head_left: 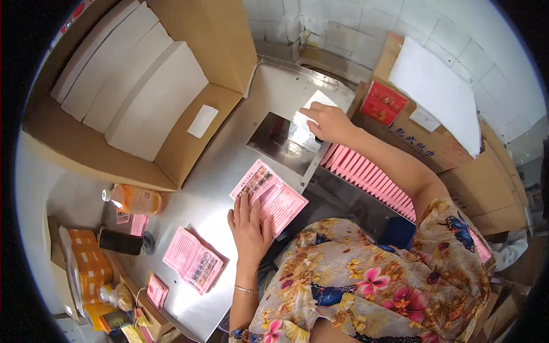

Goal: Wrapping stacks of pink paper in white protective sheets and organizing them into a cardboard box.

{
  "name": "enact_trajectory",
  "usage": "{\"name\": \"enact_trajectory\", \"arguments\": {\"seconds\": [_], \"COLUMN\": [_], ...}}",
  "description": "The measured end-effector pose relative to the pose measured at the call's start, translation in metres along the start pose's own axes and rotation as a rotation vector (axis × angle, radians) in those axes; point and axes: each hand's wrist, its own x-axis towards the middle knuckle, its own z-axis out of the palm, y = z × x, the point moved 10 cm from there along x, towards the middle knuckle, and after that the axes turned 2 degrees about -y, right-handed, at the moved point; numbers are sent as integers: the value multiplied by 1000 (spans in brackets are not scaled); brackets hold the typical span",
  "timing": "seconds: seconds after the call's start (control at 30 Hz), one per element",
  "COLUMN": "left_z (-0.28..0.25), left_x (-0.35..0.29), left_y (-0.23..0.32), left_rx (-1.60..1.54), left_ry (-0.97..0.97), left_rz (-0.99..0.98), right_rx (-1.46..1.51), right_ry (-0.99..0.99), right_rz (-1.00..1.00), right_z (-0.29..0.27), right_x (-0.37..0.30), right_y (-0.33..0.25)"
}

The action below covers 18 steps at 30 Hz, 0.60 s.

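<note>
My left hand point(250, 231) lies flat, fingers spread, on a pink printed wrapper sheet point(283, 206) at the front edge of the steel table. Beyond it, my right hand point(330, 123) bends its fingers down onto a white folded paper piece point(318, 98), gripping it at the end of a shiny metal plate point(274, 146). My palm hides part of that paper. A pile of pink printed wrappers point(193, 260) lies left of my left hand. Beneath my right forearm stands a long row of pink packets point(369, 177).
A large open carton point(220, 106) holding white paper stacks point(157, 103) stands at the far left. An orange bottle point(137, 200), a phone point(120, 241) and a small pink bundle point(157, 291) sit along the left side. Cardboard boxes point(474, 188) with white sheets point(437, 86) stand right.
</note>
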Motion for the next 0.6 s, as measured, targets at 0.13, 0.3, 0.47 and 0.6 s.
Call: {"name": "enact_trajectory", "arguments": {"seconds": [0.13,0.3,0.47,0.6], "left_z": [-3,-1,-1,-1], "left_x": [0,0,-2,-3], "left_y": [0,-1,-2,-4], "left_rx": [-34,-51,-52,-74], "left_ry": [15,38,42,29], "left_rz": [7,11,11,-4], "right_rx": [-5,-39,-37,-57], "right_ry": [-36,-55,-95,-28], "right_rz": [17,7,49,-66], "right_z": [2,-3,2,-4], "right_x": [0,1,4,3], "right_y": [1,-6,0,-5]}}
